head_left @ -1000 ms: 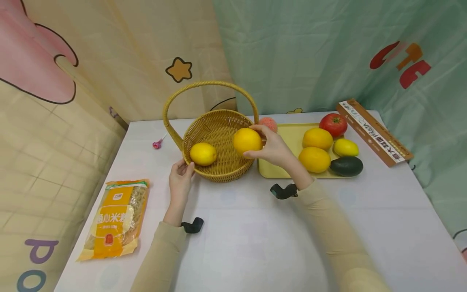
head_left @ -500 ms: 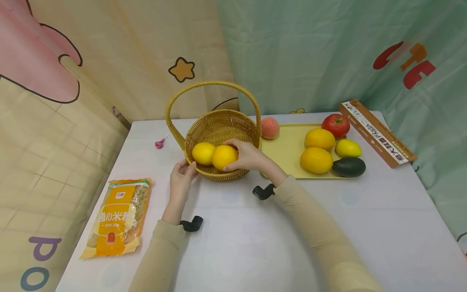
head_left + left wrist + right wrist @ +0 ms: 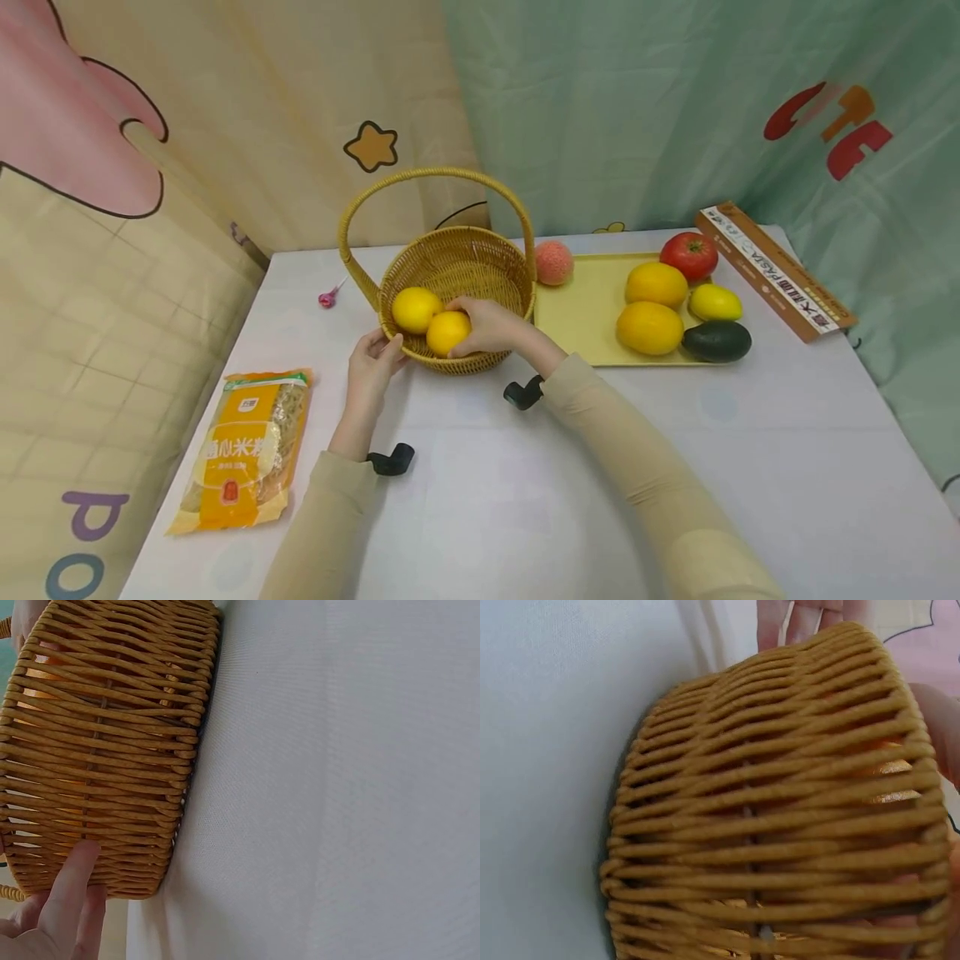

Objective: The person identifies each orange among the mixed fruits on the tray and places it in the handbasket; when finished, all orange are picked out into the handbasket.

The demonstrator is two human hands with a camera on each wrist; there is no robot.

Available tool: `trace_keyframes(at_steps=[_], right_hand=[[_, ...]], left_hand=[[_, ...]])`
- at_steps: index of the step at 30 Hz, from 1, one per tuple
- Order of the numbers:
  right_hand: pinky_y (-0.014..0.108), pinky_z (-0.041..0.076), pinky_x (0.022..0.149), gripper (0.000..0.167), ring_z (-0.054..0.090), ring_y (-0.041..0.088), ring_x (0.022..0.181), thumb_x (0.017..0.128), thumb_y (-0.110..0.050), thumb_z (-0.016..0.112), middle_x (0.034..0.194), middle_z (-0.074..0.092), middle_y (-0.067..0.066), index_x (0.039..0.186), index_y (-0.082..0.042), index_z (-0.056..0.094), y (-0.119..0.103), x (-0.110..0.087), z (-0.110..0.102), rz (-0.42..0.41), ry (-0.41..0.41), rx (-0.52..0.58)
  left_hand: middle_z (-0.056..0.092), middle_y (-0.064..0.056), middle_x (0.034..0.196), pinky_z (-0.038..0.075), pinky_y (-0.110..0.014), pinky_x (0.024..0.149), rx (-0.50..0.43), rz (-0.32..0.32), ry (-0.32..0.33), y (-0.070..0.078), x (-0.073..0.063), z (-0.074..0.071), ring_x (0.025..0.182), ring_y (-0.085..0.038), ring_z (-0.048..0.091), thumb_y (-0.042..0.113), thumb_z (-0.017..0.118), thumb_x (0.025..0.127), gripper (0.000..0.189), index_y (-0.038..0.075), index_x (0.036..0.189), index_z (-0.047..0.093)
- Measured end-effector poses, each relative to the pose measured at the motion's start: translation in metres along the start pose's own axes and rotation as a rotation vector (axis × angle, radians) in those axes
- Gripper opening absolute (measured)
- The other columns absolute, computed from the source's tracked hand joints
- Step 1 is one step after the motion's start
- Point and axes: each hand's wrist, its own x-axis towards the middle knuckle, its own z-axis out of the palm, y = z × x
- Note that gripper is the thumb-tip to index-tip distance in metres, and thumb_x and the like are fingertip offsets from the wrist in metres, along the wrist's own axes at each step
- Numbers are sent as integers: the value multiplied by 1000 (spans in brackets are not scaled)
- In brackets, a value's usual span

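Note:
A round wicker basket (image 3: 495, 250) with a tall arched handle stands at the middle back of the table. My left hand (image 3: 371, 367) holds its front left rim, thumb at the rim and fingers against the outer wall, as the left wrist view shows. Inside, my right hand (image 3: 491, 327) grips a round orange (image 3: 447, 333) low near the front wall. Beside the orange lies a yellow fruit (image 3: 415, 309), perhaps a lemon. In the right wrist view the basket's weave (image 3: 780, 802) hides most of the right hand and the fruit.
Right of the basket, a pale yellow tray (image 3: 577, 325) bears two large yellow fruits (image 3: 649, 327), a tomato (image 3: 688, 256), a small lemon (image 3: 715, 302) and a dark green avocado (image 3: 716, 341). Around it are a pink ball (image 3: 554, 263) and a pasta box (image 3: 776, 271). Leftward lie a lollipop (image 3: 327, 297) and a noodle bag (image 3: 243, 450).
My right hand has carried the orange left and down from above the basket's right side to beside the yellow fruit. The left hand stays at the rim.

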Motion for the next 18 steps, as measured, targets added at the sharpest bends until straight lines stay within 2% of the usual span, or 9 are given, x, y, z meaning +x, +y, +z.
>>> trace_keyframes(at_steps=[11, 18], right_hand=[[44, 46, 110, 78, 51, 28, 124, 76, -34, 85, 138, 52, 14, 138, -2, 49, -6, 14, 18, 46, 105, 52], [44, 44, 113, 76, 49, 29, 126, 79, -34, 83, 140, 52, 13, 139, -4, 49, -5, 16, 20, 39, 96, 63]], left_hand=[[47, -24, 145, 55, -36, 99, -26, 32, -1, -4, -1, 2, 126, -33, 56, 15, 56, 101, 53, -3, 146, 35], [47, -23, 145, 54, -38, 102, -41, 26, -3, -4, 0, 1, 126, -32, 56, 16, 56, 101, 54, -3, 147, 34]])
